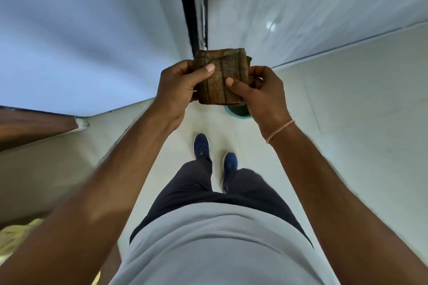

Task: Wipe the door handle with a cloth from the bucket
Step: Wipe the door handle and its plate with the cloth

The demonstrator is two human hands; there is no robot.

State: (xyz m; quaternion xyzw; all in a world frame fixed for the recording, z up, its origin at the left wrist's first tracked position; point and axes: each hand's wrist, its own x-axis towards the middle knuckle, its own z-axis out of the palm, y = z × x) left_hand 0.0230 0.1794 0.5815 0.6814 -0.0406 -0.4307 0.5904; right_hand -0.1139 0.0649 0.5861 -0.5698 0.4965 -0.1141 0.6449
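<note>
A folded brown cloth with darker stripes is held at chest height in front of me. My left hand grips its left edge, thumb on top. My right hand pinches its right side, thumb pressed on the front. Below the cloth, on the floor, a sliver of a teal-rimmed bucket shows, mostly hidden by the cloth and my right hand. No door handle is visible in the head view.
A white door or wall panel stands ahead on the left and another pale panel on the right, with a dark vertical gap between them. My blue shoes stand on the pale floor. Wooden trim lies at left.
</note>
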